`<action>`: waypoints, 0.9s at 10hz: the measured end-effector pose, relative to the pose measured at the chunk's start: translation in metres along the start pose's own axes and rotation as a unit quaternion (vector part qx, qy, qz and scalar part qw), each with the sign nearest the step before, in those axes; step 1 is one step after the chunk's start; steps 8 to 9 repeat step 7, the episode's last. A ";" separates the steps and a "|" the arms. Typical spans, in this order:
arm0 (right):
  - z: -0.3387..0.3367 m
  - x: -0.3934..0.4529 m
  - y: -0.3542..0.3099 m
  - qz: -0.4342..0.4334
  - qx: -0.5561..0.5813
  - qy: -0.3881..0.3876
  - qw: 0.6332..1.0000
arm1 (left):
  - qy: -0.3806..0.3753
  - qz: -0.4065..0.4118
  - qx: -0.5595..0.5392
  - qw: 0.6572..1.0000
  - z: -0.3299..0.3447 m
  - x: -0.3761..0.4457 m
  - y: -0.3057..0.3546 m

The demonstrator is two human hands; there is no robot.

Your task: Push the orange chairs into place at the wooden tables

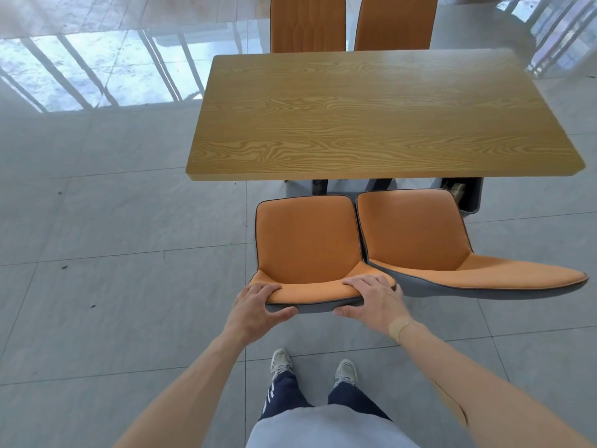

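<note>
A wooden table [371, 118] stands ahead of me. On its near side are two orange chairs. The left orange chair [305, 240] has its seat front a little short of the table edge. My left hand [255, 307] grips the left end of its backrest top, and my right hand [374, 300] grips the right end. The right orange chair [416, 234] stands close beside it, its seat front just at the table edge, nobody touching it. Two more orange chairs [307, 24] [395, 22] stand at the table's far side.
Grey tiled floor [113, 253] spreads to the left and behind. A dark bin [465, 195] sits under the table's right end. Railing reflections show on the floor at far left and far right. My feet [313, 367] stand just behind the left chair.
</note>
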State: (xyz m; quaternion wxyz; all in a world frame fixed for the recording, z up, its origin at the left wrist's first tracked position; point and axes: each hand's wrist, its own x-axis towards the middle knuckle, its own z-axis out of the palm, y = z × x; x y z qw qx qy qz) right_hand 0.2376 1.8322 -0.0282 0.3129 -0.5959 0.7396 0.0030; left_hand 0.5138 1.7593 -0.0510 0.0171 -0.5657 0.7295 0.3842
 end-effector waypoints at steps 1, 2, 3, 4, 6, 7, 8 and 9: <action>0.000 -0.001 -0.002 0.015 0.011 -0.002 1.000 | -0.010 0.005 -0.010 1.000 -0.002 0.001 -0.001; -0.001 -0.006 -0.006 0.027 0.030 0.005 0.999 | -0.040 0.011 -0.058 0.997 -0.010 0.005 -0.006; -0.002 -0.011 -0.008 0.034 0.059 0.030 0.997 | -0.058 0.014 -0.093 0.994 -0.017 0.007 -0.008; -0.008 -0.022 -0.010 0.038 0.081 0.052 0.995 | -0.073 0.026 -0.112 0.991 -0.025 0.006 -0.002; -0.031 -0.047 -0.003 0.014 0.073 0.030 0.997 | -0.060 0.036 -0.152 0.986 -0.030 -0.016 0.024; -0.041 -0.064 0.007 0.003 0.086 0.019 0.996 | -0.043 0.047 -0.159 0.985 -0.029 -0.033 0.038; -0.041 -0.064 0.007 0.003 0.086 0.019 0.996 | -0.043 0.047 -0.159 0.985 -0.029 -0.033 0.038; -0.041 -0.064 0.007 0.003 0.086 0.019 0.996 | -0.043 0.047 -0.159 0.985 -0.029 -0.033 0.038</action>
